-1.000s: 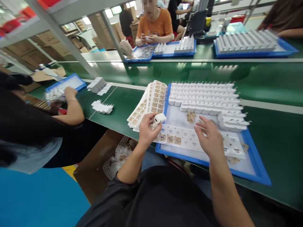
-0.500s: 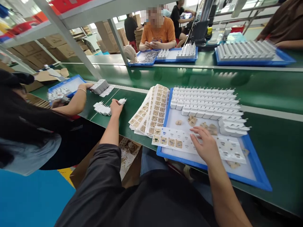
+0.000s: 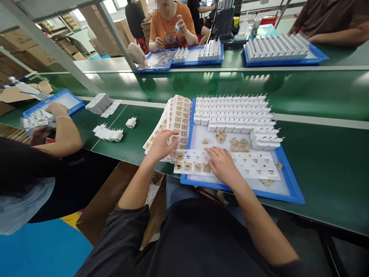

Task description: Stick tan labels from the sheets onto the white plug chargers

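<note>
Sticker sheet (image 3: 255,166) across tray (image 3: 294,189), right of centre

Left hand (image 3: 163,146), mid-frame: fingers parted, grasping nothing visible, over the stack of sheets (image 3: 180,111); contact cannot be told. Right hand (image 3: 222,164): fingers loosely extended on the sticker sheet, thumb apart, no object seen in grasp. Brown stickers (image 3: 197,167) at the sheet's left end. White plugs (image 3: 230,125) in rows, upper part of tray. Single plug (image 3: 131,122) on green bench (image 3: 138,144), left of centre, near plug group (image 3: 108,134).

Black top (image 3: 193,238), loose elbow-length sleeves (image 3: 127,229), blue trousers (image 3: 177,194); left hand (image 3: 162,146), right hand (image 3: 223,165) bare
</note>
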Available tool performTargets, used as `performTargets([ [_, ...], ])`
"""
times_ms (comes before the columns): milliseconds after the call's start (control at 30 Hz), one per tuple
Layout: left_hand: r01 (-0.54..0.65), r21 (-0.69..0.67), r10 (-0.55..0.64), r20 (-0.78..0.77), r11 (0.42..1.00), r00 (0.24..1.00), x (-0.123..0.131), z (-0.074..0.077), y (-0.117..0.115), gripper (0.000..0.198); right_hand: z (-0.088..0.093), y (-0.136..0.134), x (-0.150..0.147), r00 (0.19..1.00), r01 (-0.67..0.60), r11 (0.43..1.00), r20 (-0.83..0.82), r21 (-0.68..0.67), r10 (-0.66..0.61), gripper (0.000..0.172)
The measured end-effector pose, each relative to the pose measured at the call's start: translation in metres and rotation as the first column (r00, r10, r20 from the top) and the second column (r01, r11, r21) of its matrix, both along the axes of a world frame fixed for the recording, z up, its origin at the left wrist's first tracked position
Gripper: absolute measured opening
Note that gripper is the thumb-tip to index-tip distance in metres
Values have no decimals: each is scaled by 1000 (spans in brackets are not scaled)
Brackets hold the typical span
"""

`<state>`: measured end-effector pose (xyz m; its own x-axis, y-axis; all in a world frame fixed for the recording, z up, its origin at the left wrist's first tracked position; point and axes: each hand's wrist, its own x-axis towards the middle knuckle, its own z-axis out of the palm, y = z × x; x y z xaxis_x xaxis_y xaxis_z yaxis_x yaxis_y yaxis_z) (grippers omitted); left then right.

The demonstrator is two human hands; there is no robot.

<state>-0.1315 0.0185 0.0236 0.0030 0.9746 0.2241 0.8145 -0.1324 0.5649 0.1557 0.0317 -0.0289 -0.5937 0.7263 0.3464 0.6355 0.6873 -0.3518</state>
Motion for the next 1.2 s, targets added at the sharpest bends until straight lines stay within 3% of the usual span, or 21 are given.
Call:
performTargets([
  [100,168,-42,-169,-32,985,985,25,-6,-6,28,4,0,4,1000,-8,999,-26,-41,7,37],
  [300,168,-103,-168,17,980,986,31,-5,-15,26,10,-1,12,974,13,996,-226,-88,-33,30],
  [400,209,-76,-205,58,975,977,45,1,-20,46,13,-2,11,955,-9,995,-297,-99,-21,28],
  [533,383,-238,-343,193,892,919,69,7,-13,70,19,-4,10,916,-51,997,-401,-62,22,27],
  [700,417,-415,-310,301,809,902,80,13,1,50,27,-8,13,885,-14,999,-465,33,28,23],
  [867,483,-435,-244,497,760,832,75,13,3,56,30,-11,14,922,-86,985,-363,151,136,10],
  [1067,481,-308,-277,522,820,807,67,7,6,45,29,-11,12,926,-140,975,-325,171,190,17],
  [1200,484,-292,-293,511,825,808,68,8,6,47,31,-12,11,905,-180,970,-358,164,228,16],
])
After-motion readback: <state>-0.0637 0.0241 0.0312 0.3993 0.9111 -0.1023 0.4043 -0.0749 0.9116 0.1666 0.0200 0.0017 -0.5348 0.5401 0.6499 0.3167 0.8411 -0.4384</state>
